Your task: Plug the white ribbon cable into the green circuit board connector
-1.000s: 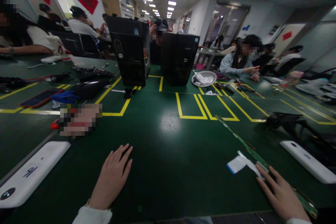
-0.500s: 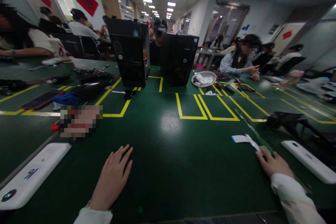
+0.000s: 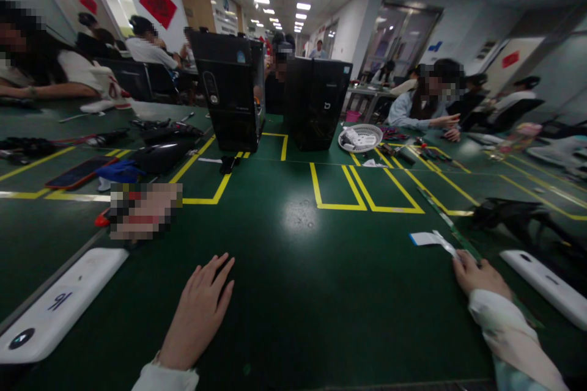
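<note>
Head view hides much from us: our right hand (image 3: 477, 276) covers the near end of the long green circuit strip (image 3: 452, 229), and whether the fingers truly pinch it we cannot tell. Since a second ago, this hand has drawn the strip and its white ribbon cable (image 3: 428, 238) farther up the desk (image 3: 321, 293), with the fingers now curled over it. Our left hand (image 3: 199, 311) has stayed flat, fingers spread, holding nothing.
</note>
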Motion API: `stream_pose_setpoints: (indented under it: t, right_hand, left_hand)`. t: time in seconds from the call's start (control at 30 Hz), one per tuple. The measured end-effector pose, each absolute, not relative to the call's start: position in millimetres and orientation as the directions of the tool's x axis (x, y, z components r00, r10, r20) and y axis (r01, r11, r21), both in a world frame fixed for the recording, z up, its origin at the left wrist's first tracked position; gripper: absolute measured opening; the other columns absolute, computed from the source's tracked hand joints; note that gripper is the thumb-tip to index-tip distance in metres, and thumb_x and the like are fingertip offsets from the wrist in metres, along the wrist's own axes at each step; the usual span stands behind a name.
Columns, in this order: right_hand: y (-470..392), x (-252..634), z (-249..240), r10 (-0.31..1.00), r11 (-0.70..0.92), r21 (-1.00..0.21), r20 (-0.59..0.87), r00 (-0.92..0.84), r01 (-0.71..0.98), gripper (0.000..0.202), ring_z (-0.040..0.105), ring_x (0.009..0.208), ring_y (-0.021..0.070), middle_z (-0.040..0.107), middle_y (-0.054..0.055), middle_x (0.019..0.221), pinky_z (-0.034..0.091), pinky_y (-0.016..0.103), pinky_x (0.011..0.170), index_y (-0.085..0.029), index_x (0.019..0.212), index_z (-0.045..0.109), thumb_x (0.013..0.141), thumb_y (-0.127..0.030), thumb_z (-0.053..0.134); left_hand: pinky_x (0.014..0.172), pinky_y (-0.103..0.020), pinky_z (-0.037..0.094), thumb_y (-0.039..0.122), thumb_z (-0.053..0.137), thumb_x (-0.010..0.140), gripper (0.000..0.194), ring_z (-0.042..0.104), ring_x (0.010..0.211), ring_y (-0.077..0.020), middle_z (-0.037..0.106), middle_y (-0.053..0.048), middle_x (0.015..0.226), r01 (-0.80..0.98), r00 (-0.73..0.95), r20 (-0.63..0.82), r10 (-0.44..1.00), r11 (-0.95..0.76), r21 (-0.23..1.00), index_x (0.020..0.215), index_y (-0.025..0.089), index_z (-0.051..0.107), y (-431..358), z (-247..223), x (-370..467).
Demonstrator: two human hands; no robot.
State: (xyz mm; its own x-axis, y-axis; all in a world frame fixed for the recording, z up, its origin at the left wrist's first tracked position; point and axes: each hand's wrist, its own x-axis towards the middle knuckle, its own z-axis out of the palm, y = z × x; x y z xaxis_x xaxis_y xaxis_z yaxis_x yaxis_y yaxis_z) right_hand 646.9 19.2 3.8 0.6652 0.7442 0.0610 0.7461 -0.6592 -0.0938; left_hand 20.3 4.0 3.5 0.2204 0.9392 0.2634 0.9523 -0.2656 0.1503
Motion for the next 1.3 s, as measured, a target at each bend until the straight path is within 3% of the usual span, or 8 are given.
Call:
stream_pose_setpoints:
  t: [0.17,0.3,0.43,0.53,0.63,0.77,1.07,1.3]
  right_hand:
    - [18,641,-3,0.733,-0.655,-0.075,0.178,0.657,0.752,0.061,0.049,0.117,0.0427,0.050,0.028,0.128,0.038,0.059,0.084,-0.018,0.122,0.060,0.089,-0.052,0.022]
    - [15,640,-4,0.770,-0.608,-0.035,0.218,0.600,0.793,0.063,0.039,0.127,0.0427,0.042,0.026,0.139,0.035,0.059,0.091,-0.014,0.124,0.059,0.090,-0.050,0.020]
    - [18,636,-2,0.840,-0.517,0.047,0.221,0.496,0.854,0.063,0.035,0.129,0.0423,0.051,0.022,0.134,0.034,0.060,0.096,-0.009,0.123,0.060,0.091,-0.043,0.018]
    - [29,627,-6,0.891,-0.381,0.067,0.294,0.346,0.922,0.054,0.045,0.122,0.0376,0.060,0.020,0.121,0.039,0.055,0.095,-0.009,0.116,0.064,0.089,-0.036,0.026]
    - [44,607,-10,0.914,-0.188,-0.003,0.367,0.176,0.982,0.047,0.055,0.111,0.0307,0.062,0.018,0.115,0.044,0.047,0.095,-0.010,0.111,0.065,0.088,-0.034,0.032]
    - [69,556,-5,0.930,0.085,-0.082,0.364,-0.049,0.993,0.045,0.055,0.110,0.0275,0.059,0.018,0.119,0.045,0.043,0.097,-0.010,0.114,0.064,0.089,-0.035,0.036]
    - [102,393,14,0.772,0.611,-0.146,0.329,-0.544,0.778,0.039,0.050,0.113,0.0270,0.056,0.018,0.122,0.044,0.047,0.096,-0.011,0.123,0.056,0.090,-0.026,0.043]
    - [73,306,25,0.603,0.796,-0.251,0.248,-0.758,0.551,0.045,0.045,0.121,0.0248,0.051,0.013,0.133,0.039,0.044,0.103,-0.013,0.130,0.050,0.087,-0.027,0.049]
  left_hand:
    - [0.109,-0.051,0.033,0.039,0.038,0.092,0.049,0.043,0.131,-0.0272,0.049,-0.010,0.142,0.950,0.220,0.282,0.934,-0.270,0.156,0.136,0.020,0.048,3,4,21]
    - [0.109,-0.051,0.033,0.038,0.037,0.093,0.048,0.043,0.132,-0.0267,0.049,-0.009,0.142,0.949,0.216,0.272,0.938,-0.266,0.166,0.136,0.021,0.048,3,5,21]
    - [0.109,-0.051,0.033,0.040,0.037,0.092,0.049,0.043,0.132,-0.0271,0.049,-0.009,0.142,0.949,0.212,0.274,0.938,-0.264,0.171,0.136,0.020,0.048,3,5,21]
    - [0.109,-0.051,0.033,0.040,0.037,0.093,0.049,0.043,0.131,-0.0273,0.049,-0.010,0.141,0.949,0.210,0.270,0.940,-0.262,0.173,0.136,0.020,0.048,2,5,21]
    - [0.109,-0.051,0.033,0.041,0.037,0.093,0.049,0.042,0.132,-0.0274,0.049,-0.010,0.142,0.951,0.205,0.265,0.942,-0.256,0.173,0.136,0.020,0.048,3,4,21]
    - [0.109,-0.051,0.034,0.041,0.037,0.093,0.050,0.041,0.133,-0.0273,0.047,-0.010,0.143,0.953,0.211,0.248,0.946,-0.256,0.164,0.137,0.020,0.046,2,4,20]
    - [0.109,-0.049,0.033,0.037,0.035,0.094,0.047,0.043,0.131,-0.0249,0.050,-0.009,0.140,0.952,0.206,0.262,0.943,-0.255,0.168,0.136,0.020,0.048,4,6,20]
    - [0.107,-0.048,0.037,0.037,0.036,0.094,0.045,0.048,0.126,-0.0246,0.053,-0.008,0.137,0.942,0.193,0.268,0.944,-0.254,0.217,0.132,0.020,0.051,9,7,15]
